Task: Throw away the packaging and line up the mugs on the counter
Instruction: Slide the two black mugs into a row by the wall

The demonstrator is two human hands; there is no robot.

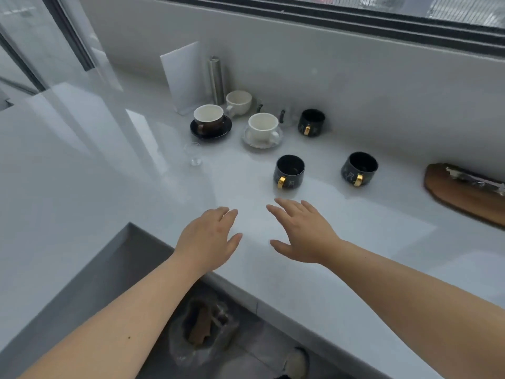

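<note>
Over the counter: both bare arms reach out, palms down, above the shiny white stone counter [355,236].
Left hand [210,239]: flat, fingers spread — holding nothing.
Right hand [303,231]: flat, fingers spread wide — holding nothing.
Mugs: three black mugs with gold handles [289,172] stand apart, past the fingertips.
Hard to see: a blurry grey bin bag with brown scraps [202,332] on the floor; the brown wooden board [461,195] is cut off.
</note>
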